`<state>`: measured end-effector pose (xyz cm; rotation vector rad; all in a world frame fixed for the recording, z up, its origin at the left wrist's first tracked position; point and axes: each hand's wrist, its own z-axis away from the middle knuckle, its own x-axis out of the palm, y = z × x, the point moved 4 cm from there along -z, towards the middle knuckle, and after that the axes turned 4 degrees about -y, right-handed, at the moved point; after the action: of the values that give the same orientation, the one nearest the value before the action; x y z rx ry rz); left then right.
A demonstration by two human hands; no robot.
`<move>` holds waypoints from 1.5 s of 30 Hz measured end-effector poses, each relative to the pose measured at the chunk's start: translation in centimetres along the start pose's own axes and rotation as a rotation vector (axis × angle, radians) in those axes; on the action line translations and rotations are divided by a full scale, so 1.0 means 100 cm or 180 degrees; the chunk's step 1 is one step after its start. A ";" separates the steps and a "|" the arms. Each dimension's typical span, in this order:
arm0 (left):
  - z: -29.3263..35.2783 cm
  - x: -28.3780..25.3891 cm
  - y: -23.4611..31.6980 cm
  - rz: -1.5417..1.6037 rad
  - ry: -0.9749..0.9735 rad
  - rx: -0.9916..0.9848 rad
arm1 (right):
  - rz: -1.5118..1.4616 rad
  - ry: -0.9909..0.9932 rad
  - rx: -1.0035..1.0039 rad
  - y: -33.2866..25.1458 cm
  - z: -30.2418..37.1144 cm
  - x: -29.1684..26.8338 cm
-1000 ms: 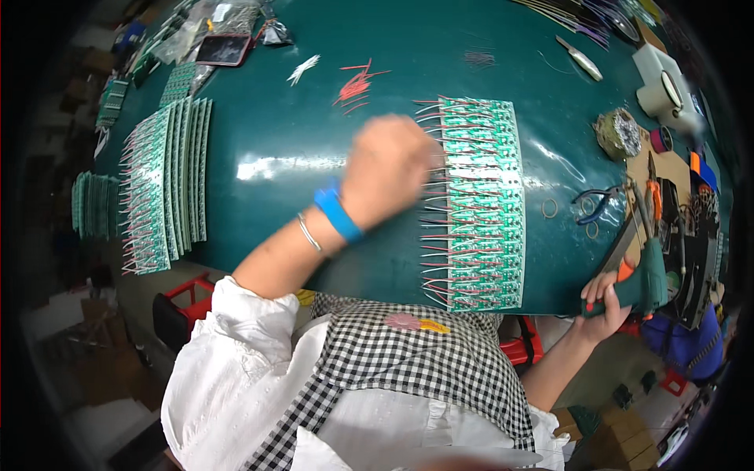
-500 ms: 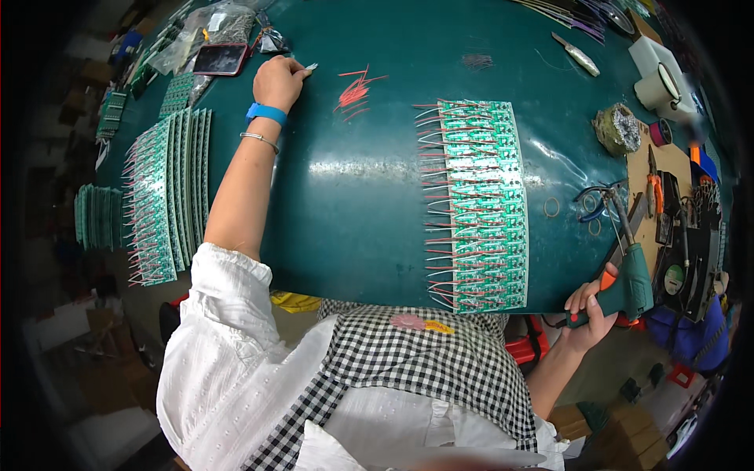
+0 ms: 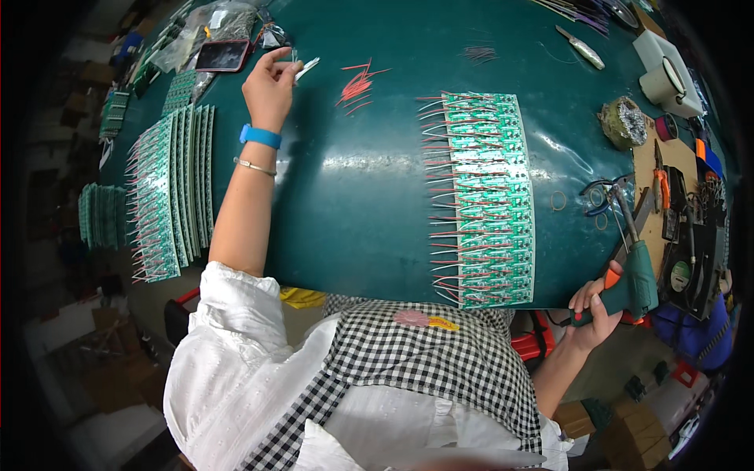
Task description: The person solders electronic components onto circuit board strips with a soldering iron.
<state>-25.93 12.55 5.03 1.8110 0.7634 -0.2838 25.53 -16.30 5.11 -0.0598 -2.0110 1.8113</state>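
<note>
My left hand (image 3: 267, 88) is at the far left of the table, its thumb and fingers pinched on a few short white wires (image 3: 308, 69) that stick out to the right. At the near right edge, my right hand (image 3: 594, 316) is wrapped round the handle of a green glue gun (image 3: 638, 282) with an orange trigger; its nozzle points away from me. Between the hands lies a panel of green circuit boards (image 3: 493, 200) with red and white wires along its left side. A loose pile of short red wires (image 3: 357, 86) lies right of my left hand.
Upright wired circuit panels (image 3: 169, 196) stand in a row at the left. A phone (image 3: 222, 56) lies near plastic bags. Thin dark wires (image 3: 480, 53) and a knife (image 3: 580, 47) are at the far side. Blue-handled pliers (image 3: 598, 196) and orange-handled pliers (image 3: 664, 188) lie right.
My left hand has drawn slightly left and turned, and the white wires in its pinch now show more. My right hand keeps hold of the glue gun. The whole view has shifted a little.
</note>
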 end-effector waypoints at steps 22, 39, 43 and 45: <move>0.040 0.012 -0.010 0.0944 -0.0670 -0.0954 | -0.0056 -0.0108 -0.0018 -0.003 0.012 0.002; -0.048 0.008 -0.036 -0.1970 -0.0570 -0.0474 | 0.0180 0.0033 -0.0047 -0.005 0.014 0.008; -0.056 0.009 -0.042 -0.1840 -0.0593 -0.0557 | 0.0198 0.0061 -0.0036 -0.005 0.015 0.005; -0.058 0.012 -0.045 -0.1800 -0.0796 -0.0572 | 0.0167 -0.0008 -0.0020 -0.006 0.015 0.001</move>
<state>-28.78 19.12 3.19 1.3308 1.0728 -0.7693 25.03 -17.79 5.62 -0.1134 -2.0348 1.8380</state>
